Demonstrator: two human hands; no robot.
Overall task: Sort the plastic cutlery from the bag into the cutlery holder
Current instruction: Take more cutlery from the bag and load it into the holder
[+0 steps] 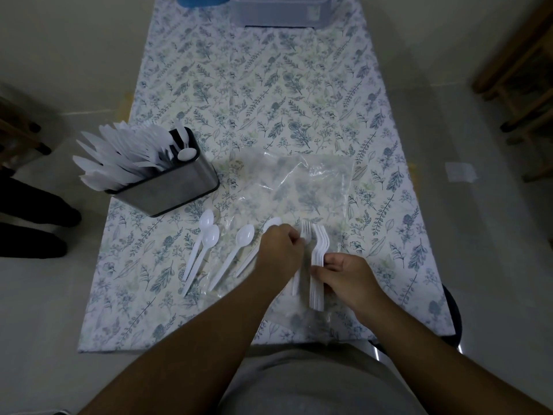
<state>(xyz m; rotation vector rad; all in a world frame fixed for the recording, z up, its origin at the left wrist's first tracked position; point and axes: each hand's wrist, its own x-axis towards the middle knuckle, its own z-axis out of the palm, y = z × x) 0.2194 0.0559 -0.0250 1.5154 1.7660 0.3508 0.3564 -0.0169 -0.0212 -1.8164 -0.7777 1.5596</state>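
A steel cutlery holder (176, 187) stands at the table's left, crowded with white plastic knives, forks and a spoon. A clear plastic bag (299, 181) lies flat in the middle. Several white spoons (206, 244) lie loose to the left of my hands. My right hand (347, 277) grips a stacked bundle of white forks (318, 265) by their handles. My left hand (281, 250) pinches a single fork (303, 232) just left of that bundle; a spoon bowl (270, 224) shows behind its knuckles.
A floral cloth (269, 94) covers the table. A translucent storage box (281, 10) and a blue object (200, 0) sit at the far edge. Wooden furniture (520, 70) stands to the right, dark legs of a person (33, 223) to the left.
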